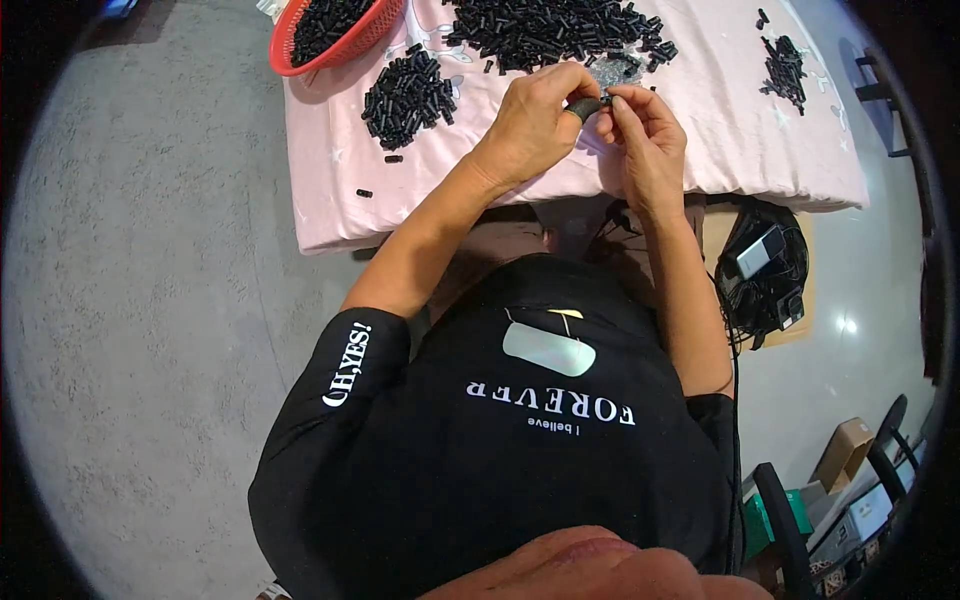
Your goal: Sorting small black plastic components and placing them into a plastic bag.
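Note:
Above the near part of the pink cloth, my left hand [530, 122] and my right hand [652, 148] meet with their fingertips together. A small dark piece [606, 99] is pinched between them, mostly hidden by the fingers. One digit of my left hand wears a dark finger cover [584, 108]. Just beyond the fingertips lies a heap of small clear, shiny bits [616, 69]. A large pile of short black cylindrical parts [545, 32] spreads behind it. Left of my left hand is a smaller pile of similar black parts [408, 98].
A red plastic basket [285, 55] of black parts stands at the table's far left. Two loose parts lie near the left edge of the pink cloth [325, 215]. Thin black pieces [785, 75] lie at far right. A black bag with cables [765, 270] sits below the table.

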### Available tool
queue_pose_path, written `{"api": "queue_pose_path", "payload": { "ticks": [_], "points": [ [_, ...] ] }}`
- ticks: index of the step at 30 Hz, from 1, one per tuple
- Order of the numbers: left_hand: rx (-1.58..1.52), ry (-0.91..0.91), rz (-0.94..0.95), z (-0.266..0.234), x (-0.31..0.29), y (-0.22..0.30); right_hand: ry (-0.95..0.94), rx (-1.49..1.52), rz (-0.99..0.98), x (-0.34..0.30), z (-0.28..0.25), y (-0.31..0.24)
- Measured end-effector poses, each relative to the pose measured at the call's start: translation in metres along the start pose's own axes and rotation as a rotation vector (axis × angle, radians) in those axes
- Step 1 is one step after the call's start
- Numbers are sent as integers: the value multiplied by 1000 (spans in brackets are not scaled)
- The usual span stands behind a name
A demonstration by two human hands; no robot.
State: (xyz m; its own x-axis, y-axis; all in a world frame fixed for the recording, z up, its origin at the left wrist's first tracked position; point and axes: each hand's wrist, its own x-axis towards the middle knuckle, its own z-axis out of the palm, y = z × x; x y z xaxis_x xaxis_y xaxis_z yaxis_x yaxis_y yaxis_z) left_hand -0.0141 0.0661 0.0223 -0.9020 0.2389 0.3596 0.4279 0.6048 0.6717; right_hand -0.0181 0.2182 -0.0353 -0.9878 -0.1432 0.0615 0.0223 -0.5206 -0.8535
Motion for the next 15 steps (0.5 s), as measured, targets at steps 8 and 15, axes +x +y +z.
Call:
{"api": "queue_pose_path", "payload": {
  "ticks": [8, 15],
  "points": [
    [-40, -12, -29, -4, 0, 2, -27, -19, 22, 1, -2, 1],
    [-211, 29, -236, -19, 0, -22, -23, 19, 48, -2, -3, 0]
  ]
}}
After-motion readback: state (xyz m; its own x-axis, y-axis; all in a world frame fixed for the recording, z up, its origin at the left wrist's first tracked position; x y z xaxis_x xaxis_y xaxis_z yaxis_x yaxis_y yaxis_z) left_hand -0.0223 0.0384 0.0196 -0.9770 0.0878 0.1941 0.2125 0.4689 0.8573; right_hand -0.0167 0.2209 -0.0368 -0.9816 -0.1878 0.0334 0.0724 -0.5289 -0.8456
